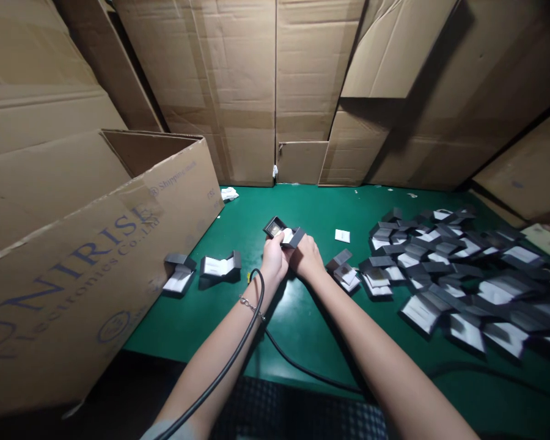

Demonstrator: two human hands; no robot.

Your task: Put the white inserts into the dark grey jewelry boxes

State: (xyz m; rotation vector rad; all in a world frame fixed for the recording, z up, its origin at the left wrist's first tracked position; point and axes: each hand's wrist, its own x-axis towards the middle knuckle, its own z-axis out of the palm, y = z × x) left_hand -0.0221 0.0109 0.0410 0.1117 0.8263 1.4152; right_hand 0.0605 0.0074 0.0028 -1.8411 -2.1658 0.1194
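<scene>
Near the middle of the green table, my left hand is closed on a small black box with its lid raised and something white inside. A dark square piece with a lighter centre shows just above my left fingertips; whether it is part of the box is unclear. My right hand is curled against the box's right side, its fingertips mostly hidden. Two open black boxes with white inserts lie left of my hands. Another open box lies right of my right wrist.
Many open black boxes are heaped on the right. A large cardboard carton stands at the left, and cardboard panels line the back. A white card lies behind my right hand. A black cable crosses my left forearm.
</scene>
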